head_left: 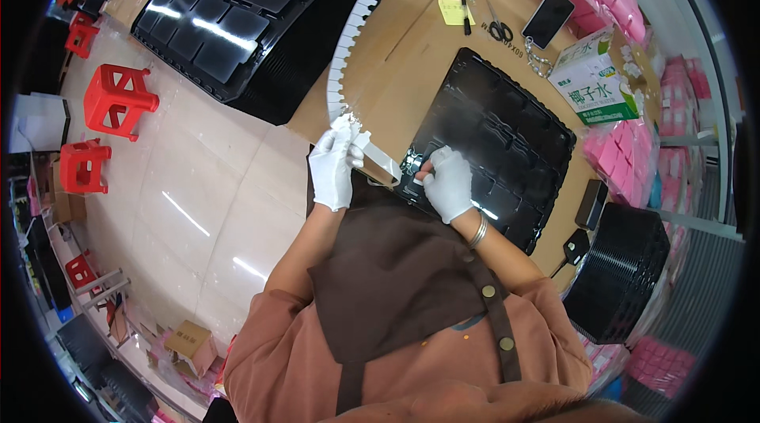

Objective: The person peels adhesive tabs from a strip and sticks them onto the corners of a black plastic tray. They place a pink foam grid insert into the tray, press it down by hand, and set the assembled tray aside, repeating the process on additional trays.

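My left hand [332, 169], in a white glove, pinches the lower end of a long white notched strip [346, 51]. The strip curves up and away along the cardboard-covered table. Beside these fingers a pale, flat strip piece [378, 155] slants down toward a black plastic tray [507, 138]. My right hand [448, 184], gloved with bare fingertips showing, rests over the tray's near left corner. Its fingers are bent together next to small shiny parts [411, 162] in that corner. Whatever lies between these fingertips is too small to make out.
A tall stack of black trays [237, 19] stands at the far left. Scissors [499, 27], a black pen [465, 15], yellow paper [451, 11] and a phone [548, 17] lie beyond the tray. A carton [598, 78] and pink bagged packs [621, 161] line the right; red stools [119, 102] stand left.
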Demonstrator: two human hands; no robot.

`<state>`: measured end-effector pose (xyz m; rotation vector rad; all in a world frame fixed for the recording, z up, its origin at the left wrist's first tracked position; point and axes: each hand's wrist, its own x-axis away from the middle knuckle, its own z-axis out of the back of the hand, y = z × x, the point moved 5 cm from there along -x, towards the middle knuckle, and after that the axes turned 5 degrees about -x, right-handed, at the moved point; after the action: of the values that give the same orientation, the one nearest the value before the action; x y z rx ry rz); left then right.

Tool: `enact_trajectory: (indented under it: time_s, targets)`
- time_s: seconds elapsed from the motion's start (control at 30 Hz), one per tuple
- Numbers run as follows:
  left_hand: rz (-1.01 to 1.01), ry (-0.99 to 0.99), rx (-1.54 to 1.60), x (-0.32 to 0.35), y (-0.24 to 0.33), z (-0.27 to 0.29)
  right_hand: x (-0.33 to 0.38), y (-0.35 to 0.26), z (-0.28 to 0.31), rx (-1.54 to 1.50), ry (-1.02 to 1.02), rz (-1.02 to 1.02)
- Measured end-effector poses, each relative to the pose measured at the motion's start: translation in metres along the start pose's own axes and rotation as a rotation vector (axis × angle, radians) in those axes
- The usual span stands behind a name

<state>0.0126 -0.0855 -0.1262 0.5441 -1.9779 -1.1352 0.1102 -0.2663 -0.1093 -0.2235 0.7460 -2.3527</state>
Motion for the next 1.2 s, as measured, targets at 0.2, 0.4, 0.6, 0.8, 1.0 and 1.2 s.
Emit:
enact_trajectory:
  time_s: [0.2,0.4,0.6,0.8,1.0,1.2]
  targets:
    - [-0.021,-0.018,-0.068,0.002,-0.004,-0.008,-0.005,0.005,-0.007,-0.021,-0.089,0.033]
    - [-0.052,-0.055,-0.087,0.009,0.003,-0.005,0.015,0.019,0.007,-0.450,0.013,0.120]
    - [-0.040,-0.093,-0.164,0.021,0.002,-0.026,0.009,0.008,0.005,-0.263,-0.091,0.015]
    - [0.008,-0.111,-0.182,0.015,-0.006,-0.017,0.005,0.005,-0.003,0.053,-0.060,0.052]
    - [-0.036,-0.101,-0.158,0.015,-0.005,-0.012,0.015,0.035,0.020,-0.665,0.001,0.006]
    - [-0.009,-0.159,-0.143,0.032,-0.009,-0.038,0.006,-0.021,0.024,-1.191,0.021,-0.265]
